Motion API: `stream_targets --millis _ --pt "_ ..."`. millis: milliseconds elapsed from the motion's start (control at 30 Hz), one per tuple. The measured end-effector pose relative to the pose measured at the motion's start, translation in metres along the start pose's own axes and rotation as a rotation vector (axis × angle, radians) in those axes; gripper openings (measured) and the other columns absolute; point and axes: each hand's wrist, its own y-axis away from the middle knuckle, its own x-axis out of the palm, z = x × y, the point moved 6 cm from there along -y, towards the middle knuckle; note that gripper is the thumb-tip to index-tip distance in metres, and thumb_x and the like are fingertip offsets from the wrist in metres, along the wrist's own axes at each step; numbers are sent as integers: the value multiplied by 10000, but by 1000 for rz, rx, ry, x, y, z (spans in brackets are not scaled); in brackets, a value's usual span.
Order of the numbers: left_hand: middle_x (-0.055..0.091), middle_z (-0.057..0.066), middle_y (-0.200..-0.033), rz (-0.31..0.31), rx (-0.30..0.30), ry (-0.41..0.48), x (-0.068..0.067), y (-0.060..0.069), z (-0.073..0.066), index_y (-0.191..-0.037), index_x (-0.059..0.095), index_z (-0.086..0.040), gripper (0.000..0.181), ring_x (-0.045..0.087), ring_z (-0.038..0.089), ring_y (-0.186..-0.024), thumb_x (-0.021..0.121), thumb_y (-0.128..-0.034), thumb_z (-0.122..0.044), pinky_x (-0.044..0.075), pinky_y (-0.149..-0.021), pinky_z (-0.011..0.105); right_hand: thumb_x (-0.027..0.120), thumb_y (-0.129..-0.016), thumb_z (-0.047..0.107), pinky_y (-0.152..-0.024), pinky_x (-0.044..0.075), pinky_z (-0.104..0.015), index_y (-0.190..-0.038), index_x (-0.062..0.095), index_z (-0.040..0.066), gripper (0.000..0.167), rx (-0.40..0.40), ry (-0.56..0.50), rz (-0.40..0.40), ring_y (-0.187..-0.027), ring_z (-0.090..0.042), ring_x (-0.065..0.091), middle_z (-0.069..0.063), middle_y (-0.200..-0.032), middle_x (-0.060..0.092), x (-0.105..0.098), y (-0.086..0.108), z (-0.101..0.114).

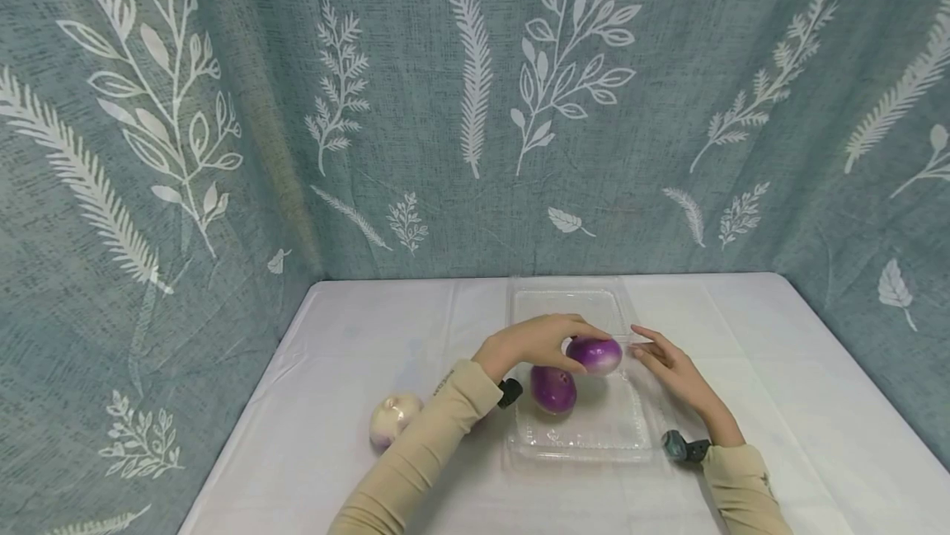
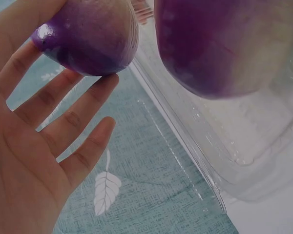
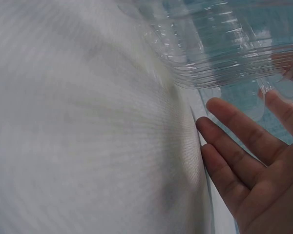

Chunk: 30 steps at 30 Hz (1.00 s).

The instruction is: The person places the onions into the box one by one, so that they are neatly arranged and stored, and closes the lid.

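Note:
My left hand (image 1: 545,341) holds a glossy purple-and-white turnip (image 1: 599,356) between thumb and fingers, over a clear plastic container (image 1: 623,440). In the left wrist view the fingers spread around that same turnip (image 2: 95,36). Just left of it, a second purple turnip (image 1: 553,391) lies in the container. My right hand (image 1: 671,370) is at the container's right side with its fingers extended; in the right wrist view the fingers (image 3: 244,131) lie near the clear plastic wall (image 3: 219,68). Whether they touch it I cannot tell.
A white turnip with a purple underside (image 1: 396,418) sits on the white-covered table (image 1: 356,329), left of the container and partly behind my left forearm. The container's clear lid (image 1: 567,302) extends toward the back. A patterned blue-green curtain (image 1: 416,106) hangs behind the table.

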Motion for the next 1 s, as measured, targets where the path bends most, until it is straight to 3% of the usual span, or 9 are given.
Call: stream_targets --millis 267,633,733,900,1000 --pt "549 -13 -1273 17 -19 2 4 -4 -2 -1371 465 -236 581 519 83 -1127 690 -838 -277 425 -930 180 479 -975 249 -894 473 -294 -1407 369 86 475 31 12 1 -1025 43 547 -182 -1200 602 0 1 -2" --pt "558 -25 -1251 30 -19 -27 9 -9 -4 -1367 469 -245 585 520 75 -1134 694 -831 -304 400 -981 195 466 -980 253 -920 462 -502 -1416 359 102 473 31 5 5 -1052 -30 567 -200 -1206 592 0 2 -3" --pt "557 -25 -1257 31 -14 -40 10 -11 -5 -1365 472 -245 584 517 77 -1142 693 -830 -318 395 -987 192 467 -980 254 -920 467 -479 -1415 361 108 471 30 7 4 -1045 -7 561 -197 -1205 594 0 1 -3" --pt "555 -15 -1269 33 0 -58 12 -13 -7 -1364 474 -239 584 515 88 -1155 695 -828 -312 386 -997 194 474 -978 245 -903 464 -299 -1411 367 103 469 27 10 3 -1033 43 538 -189 -1205 596 -1 1 -2" --pt "551 -14 -1277 36 7 -67 12 -14 -9 -1367 472 -235 586 511 88 -1165 693 -830 -315 380 -1004 195 477 -976 242 -890 455 -250 -1409 368 90 471 27 11 2 -1035 48 532 -191 -1206 595 -1 0 -3"
